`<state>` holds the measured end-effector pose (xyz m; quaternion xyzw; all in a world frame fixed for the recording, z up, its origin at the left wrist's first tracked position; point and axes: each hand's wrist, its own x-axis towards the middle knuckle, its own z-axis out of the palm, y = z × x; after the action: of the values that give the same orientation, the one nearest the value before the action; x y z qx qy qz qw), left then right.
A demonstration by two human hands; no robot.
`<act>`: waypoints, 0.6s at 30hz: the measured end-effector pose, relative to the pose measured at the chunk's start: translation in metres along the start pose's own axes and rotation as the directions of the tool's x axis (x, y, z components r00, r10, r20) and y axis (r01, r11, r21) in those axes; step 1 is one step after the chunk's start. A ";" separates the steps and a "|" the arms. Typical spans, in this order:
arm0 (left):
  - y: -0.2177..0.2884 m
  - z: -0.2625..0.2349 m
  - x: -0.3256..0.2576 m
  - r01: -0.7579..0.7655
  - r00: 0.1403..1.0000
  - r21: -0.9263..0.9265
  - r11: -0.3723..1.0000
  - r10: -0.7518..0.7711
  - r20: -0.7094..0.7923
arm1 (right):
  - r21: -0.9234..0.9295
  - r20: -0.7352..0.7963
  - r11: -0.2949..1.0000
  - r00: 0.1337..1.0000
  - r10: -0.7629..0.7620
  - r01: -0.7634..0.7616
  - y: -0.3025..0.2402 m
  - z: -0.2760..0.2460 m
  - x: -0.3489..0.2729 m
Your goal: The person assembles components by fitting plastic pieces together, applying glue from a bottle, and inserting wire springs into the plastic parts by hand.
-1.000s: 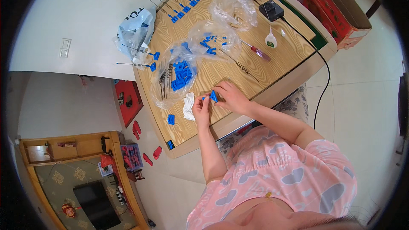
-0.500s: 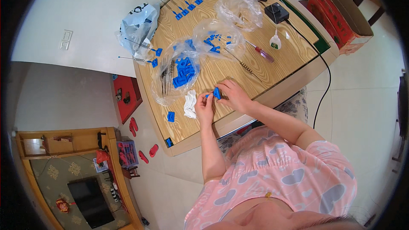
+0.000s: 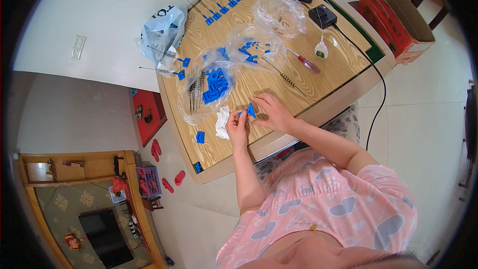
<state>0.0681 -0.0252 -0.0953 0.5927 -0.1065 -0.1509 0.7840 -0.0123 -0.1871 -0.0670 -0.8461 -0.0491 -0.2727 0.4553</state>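
Small blue plastic piece (image 3: 250,110) pinched between two hands above the near edge of the worktop (image 3: 259,82).

The right hand (image 3: 271,112) grips the piece with fingers pressed on it; the left hand (image 3: 236,124) meets it, fingertips closed on a smaller blue bit (too small to make out). A white cloth (image 3: 222,121) lies just beside the left hand, and a clear bag of blue parts (image 3: 211,85) sits farther back, with a red-handled screwdriver (image 3: 304,61) to the right.
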 end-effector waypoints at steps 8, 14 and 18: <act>0.001 0.004 0.000 -0.040 0.999 0.048 0.998 0.041 -0.022 | 0.160 -0.205 0.987 0.977 0.056 -0.023 0.000 -0.004 -0.005; -0.001 0.016 -0.004 -0.121 0.985 0.180 0.976 0.141 -0.099 | 0.167 -0.143 0.985 0.987 0.071 -0.047 0.001 -0.002 -0.006; 0.000 0.022 -0.006 -0.126 0.980 0.245 0.961 0.159 -0.121 | 0.125 -0.164 0.992 0.985 0.044 -0.024 0.006 0.002 -0.008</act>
<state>0.0548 -0.0428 -0.0891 0.6814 -0.1112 -0.0385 0.7224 -0.0161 -0.1881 -0.0763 -0.7914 -0.0130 -0.3313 0.5136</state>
